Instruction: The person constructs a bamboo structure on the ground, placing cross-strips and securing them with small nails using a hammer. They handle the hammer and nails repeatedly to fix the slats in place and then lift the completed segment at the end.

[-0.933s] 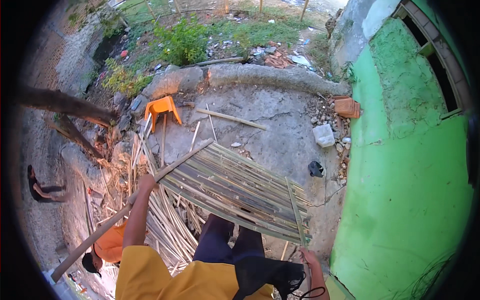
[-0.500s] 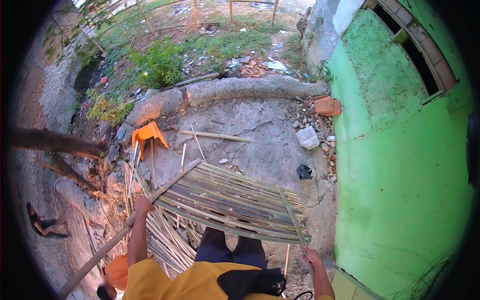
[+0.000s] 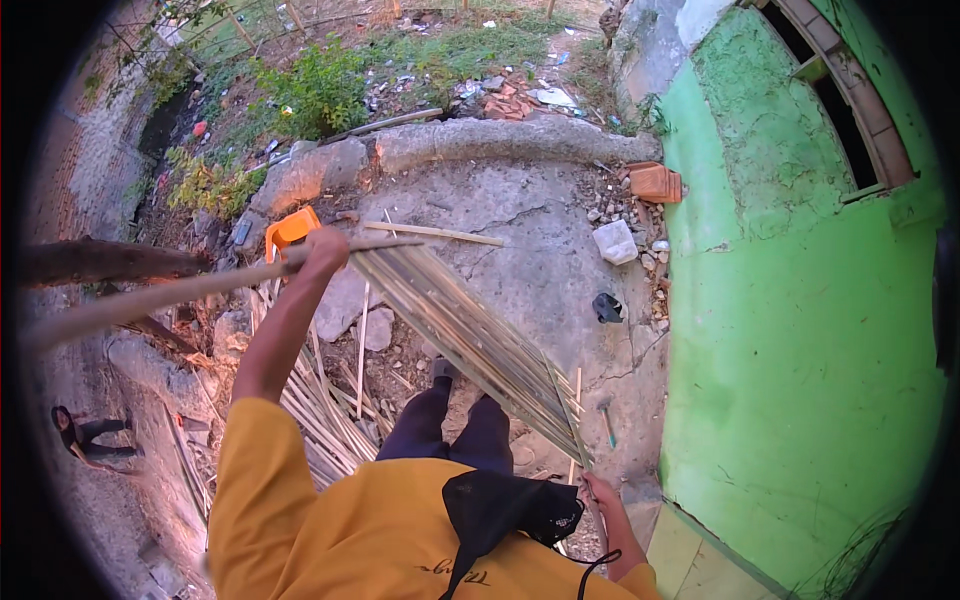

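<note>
A panel of long bamboo slats [image 3: 465, 335] hangs tilted in front of my legs, its slats crowded together in this view. My left hand [image 3: 326, 248] is wrapped round a long wooden pole [image 3: 160, 302] that runs along the panel's far-left end and out past it to the left. At the near-right end, my right hand [image 3: 605, 494] grips a thin bamboo crosspiece [image 3: 566, 412] that lies across the slat ends. Fingers of both hands are closed. Loose bamboo strips [image 3: 325, 430] lie on the ground left of my legs.
An orange plastic chair [image 3: 292, 228] stands beyond my left hand. A hammer [image 3: 607, 420] lies right of the panel, near a green wall [image 3: 780, 350]. A white block [image 3: 615, 242], rubble and a dark object [image 3: 607, 307] sit along the wall. Another person [image 3: 90, 440] is at far left.
My left hand has risen and moved forward and right, swinging the pole closer to level. The panel has tipped up on edge. An orange-capped person at lower left no longer shows; the hammer is uncovered.
</note>
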